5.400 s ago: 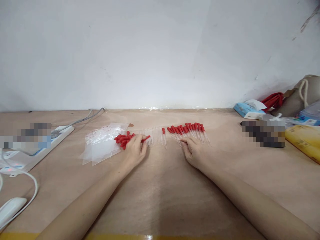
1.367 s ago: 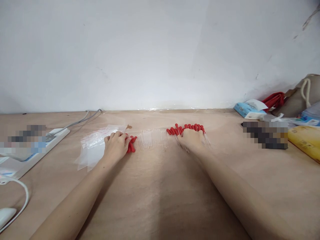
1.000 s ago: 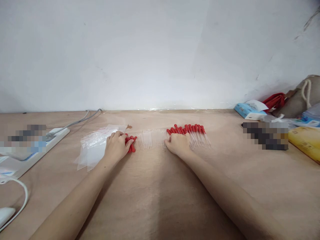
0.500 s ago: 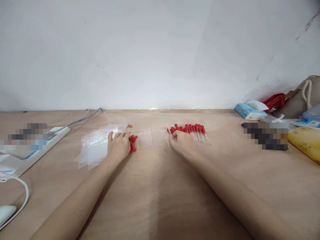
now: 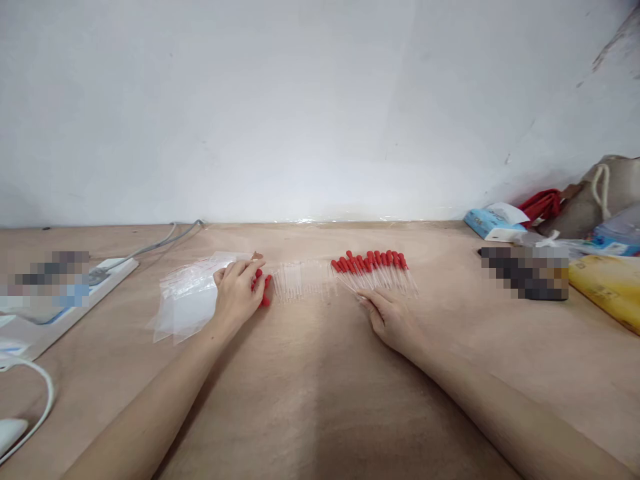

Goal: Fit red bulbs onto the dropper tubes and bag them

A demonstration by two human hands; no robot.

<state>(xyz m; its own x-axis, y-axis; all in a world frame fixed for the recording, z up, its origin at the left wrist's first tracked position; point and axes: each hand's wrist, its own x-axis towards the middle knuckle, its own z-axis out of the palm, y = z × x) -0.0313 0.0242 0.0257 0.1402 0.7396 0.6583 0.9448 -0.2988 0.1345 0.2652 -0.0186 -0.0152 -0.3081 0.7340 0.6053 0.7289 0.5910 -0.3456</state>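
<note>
My left hand (image 5: 239, 290) is over a small pile of red rubber bulbs (image 5: 267, 291), fingers curled, with one bulb showing between thumb and forefinger. My right hand (image 5: 395, 321) pinches a thin clear glass dropper tube (image 5: 350, 287) that points up and to the left. Just beyond that hand, droppers with red bulbs (image 5: 369, 261) lie side by side in a slanting row. Between the hands, bare clear tubes (image 5: 295, 280) form another row on the table. Clear plastic zip bags (image 5: 187, 300) lie partly under my left hand.
At the left are a white power strip (image 5: 107, 280) with a grey cable and a white object (image 5: 11, 433) on a cord. To the right lie a tissue pack (image 5: 493, 223), a blurred-out dark item (image 5: 525, 275), a yellow packet (image 5: 607, 287) and a drawstring bag (image 5: 585, 200). A wall closes the back.
My right hand has drawn back toward me and to the right, tipping its tube from upright to slanted and uncovering the red-bulb row. My left thumb and forefinger have come around a red bulb.
</note>
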